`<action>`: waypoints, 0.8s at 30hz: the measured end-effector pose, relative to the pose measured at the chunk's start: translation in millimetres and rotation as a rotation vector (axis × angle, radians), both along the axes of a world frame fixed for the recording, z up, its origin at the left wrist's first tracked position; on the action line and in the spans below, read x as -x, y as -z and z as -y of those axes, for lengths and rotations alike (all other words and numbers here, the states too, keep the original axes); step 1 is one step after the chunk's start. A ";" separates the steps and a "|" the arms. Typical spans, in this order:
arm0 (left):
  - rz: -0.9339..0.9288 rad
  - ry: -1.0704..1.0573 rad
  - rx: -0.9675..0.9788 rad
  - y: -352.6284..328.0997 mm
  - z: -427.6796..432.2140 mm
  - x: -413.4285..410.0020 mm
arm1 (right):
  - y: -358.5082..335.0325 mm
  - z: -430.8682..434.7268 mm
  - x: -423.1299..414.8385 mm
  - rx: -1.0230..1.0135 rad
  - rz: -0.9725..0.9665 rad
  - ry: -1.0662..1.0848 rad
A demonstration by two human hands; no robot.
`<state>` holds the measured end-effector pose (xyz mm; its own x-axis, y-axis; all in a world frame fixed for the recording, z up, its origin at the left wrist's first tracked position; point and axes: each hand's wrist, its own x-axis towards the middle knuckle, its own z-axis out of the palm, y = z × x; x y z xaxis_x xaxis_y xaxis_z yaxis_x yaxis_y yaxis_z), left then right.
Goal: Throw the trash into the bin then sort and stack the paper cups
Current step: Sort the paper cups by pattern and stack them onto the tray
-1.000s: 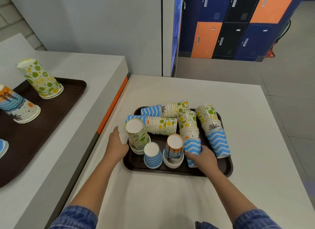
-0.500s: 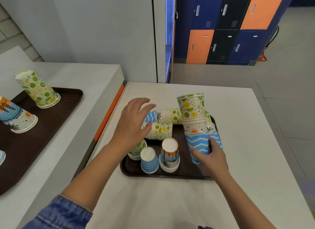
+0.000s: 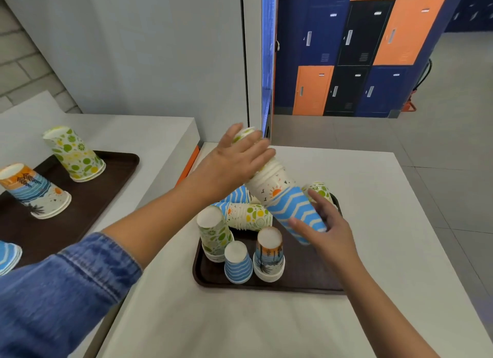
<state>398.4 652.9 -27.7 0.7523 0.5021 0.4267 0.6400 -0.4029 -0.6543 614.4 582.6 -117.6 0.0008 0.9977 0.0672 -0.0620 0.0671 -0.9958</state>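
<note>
Mixed cup stack [image 3: 278, 191] tilted over tray [image 3: 301, 277], axis low-right to high-left: right hand [image 3: 330, 232] grips chevron base, left hand [image 3: 232, 165] wraps fruit-print top, probably pulls off leftward.

The left hand [image 3: 234, 160] wraps over the upper half of the tilted cup stack [image 3: 282, 197], so only a green-printed rim shows between thumb and fingers (the prints beneath cannot be read). The right hand [image 3: 324, 232] is motion-blurred, its fingers [image 3: 318, 201] hiding part of the stack's blue zigzag end. Just behind those fingers, a citrus-print cup [image 3: 320, 188] is half hidden. The left edge cuts off a blue striped cup [image 3: 8, 256].
</note>
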 end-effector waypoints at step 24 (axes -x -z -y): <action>1.502 -0.468 1.364 79.9 95.4 31.7 | -55.0 -61.5 60.4 0.057 -0.334 -0.158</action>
